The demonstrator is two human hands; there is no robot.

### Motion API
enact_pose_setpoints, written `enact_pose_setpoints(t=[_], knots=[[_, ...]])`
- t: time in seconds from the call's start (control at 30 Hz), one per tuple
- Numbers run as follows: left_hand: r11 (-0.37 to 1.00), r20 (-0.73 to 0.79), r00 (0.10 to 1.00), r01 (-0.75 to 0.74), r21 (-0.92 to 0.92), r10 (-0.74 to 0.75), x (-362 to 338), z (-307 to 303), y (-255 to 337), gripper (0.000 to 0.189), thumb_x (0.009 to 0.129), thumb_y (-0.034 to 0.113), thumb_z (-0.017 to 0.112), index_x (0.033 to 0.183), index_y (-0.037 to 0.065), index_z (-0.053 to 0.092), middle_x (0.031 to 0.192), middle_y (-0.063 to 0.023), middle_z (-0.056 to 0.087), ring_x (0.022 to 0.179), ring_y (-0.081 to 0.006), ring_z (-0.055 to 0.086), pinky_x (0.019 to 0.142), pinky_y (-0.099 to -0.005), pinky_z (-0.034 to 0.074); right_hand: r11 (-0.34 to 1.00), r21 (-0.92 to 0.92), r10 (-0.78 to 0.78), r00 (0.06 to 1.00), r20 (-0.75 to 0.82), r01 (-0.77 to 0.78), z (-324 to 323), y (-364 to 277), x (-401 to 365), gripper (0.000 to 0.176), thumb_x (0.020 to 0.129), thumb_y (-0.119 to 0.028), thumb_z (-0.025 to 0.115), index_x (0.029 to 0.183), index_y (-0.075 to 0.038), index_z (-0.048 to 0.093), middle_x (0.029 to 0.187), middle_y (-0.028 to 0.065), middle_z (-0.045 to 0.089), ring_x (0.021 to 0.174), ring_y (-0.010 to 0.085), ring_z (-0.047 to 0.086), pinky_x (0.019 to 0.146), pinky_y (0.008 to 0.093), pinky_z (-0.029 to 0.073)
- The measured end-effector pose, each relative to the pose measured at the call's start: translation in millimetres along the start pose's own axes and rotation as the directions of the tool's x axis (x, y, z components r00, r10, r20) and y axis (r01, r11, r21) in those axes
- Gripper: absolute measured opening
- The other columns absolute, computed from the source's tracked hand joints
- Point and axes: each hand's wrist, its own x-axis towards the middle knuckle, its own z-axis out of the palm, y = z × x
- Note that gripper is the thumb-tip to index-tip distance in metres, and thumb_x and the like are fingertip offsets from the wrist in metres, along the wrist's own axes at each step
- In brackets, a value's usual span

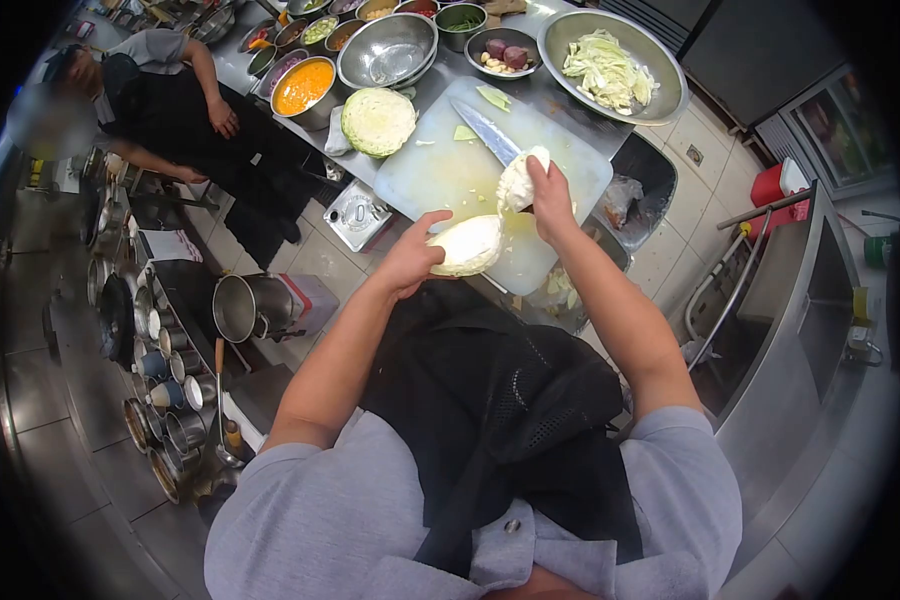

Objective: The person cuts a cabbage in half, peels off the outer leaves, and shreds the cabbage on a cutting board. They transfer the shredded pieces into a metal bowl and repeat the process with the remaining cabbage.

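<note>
My left hand (410, 258) holds a pale cabbage piece (468, 246) over the near edge of the white cutting board (435, 180). In my right hand (550, 195) is a smaller white cabbage piece (517, 183), just to the right of the first. A knife (485, 133) lies on the board, its handle end hidden behind the right-hand piece. Small green leaf scraps (493, 97) are near the blade. A cut cabbage half (378, 121) rests at the board's left corner, cut face up.
A large bowl of chopped cabbage (670, 100) stands at the back right. Metal bowls (388, 50) and a pot of orange liquid (305, 87) are at the back left. A dark bin (655, 190) is right of the board. A co-worker (160, 100) stands at the left.
</note>
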Motion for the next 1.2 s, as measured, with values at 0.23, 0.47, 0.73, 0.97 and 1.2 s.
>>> enact_pose_setpoints(t=[0.23,0.47,0.73,0.97,1.2], knots=[[0.992,-0.133,0.987,-0.083,0.096,0.095,38.8,-81.5,-6.2,0.069,0.077,-0.011,0.047,0.145,0.005,0.045,0.13,-0.0182,0.057,0.113,-0.0307,0.064,0.087,-0.0434,0.06,0.871,-0.351,0.408,0.904,0.129,-0.343,0.9,-10.1,-19.2,0.039,0.108,-0.034,0.051,0.133,-0.003,0.057,0.115,0.0081,0.069,0.099,0.0208,0.069,0.079,0.041,0.06],[0.989,-0.18,0.973,-0.147,-0.01,0.143,113.2,-119.0,3.2,0.061,0.082,-0.005,0.053,0.141,0.004,0.049,0.131,-0.0167,0.057,0.113,-0.0274,0.062,0.091,-0.0383,0.055,0.94,-0.06,0.335,0.942,-0.01,-0.335,13.1,3.8,-17.8,0.04,0.108,-0.034,0.051,0.134,-0.005,0.058,0.115,0.0077,0.069,0.102,0.0183,0.069,0.08,0.0393,0.06],[0.437,-0.169,0.711,-0.211,0.874,0.683,136.7,-113.7,-20.2,0.043,0.087,0.017,0.069,0.128,0.004,0.063,0.131,-0.0198,0.059,0.116,-0.0429,0.058,0.103,-0.0483,0.048,0.319,-0.935,-0.005,0.987,0.163,0.156,22.2,-11.3,-23.6,0.038,0.097,-0.028,0.063,0.123,0.001,0.063,0.112,0.0247,0.066,0.105,0.046,0.063,0.094,0.0508,0.051],[0.391,0.282,0.661,-0.677,0.623,0.695,83.4,-49.6,7.0,0.038,0.084,-0.002,0.068,0.12,0.006,0.063,0.125,-0.0151,0.061,0.118,-0.0364,0.058,0.102,-0.0435,0.047,0.083,-0.984,-0.056,0.986,0.155,0.16,-6.0,-50.7,-29.2,0.042,0.092,-0.019,0.068,0.131,-0.006,0.06,0.121,0.0228,0.062,0.111,0.0416,0.062,0.094,0.0491,0.053],[0.281,0.425,0.6,-0.745,0.605,0.678,122.2,1.6,-49.4,0.046,0.082,0.004,0.074,0.126,0.007,0.06,0.125,-0.0162,0.059,0.121,-0.0368,0.056,0.105,-0.0431,0.047,0.125,-0.991,0.074,0.996,0.054,0.045,-25.0,-37.5,-18.5,0.055,0.087,-0.014,0.064,0.14,-0.011,0.047,0.126,0.0291,0.057,0.104,0.0506,0.065,0.09,0.0547,0.054]])
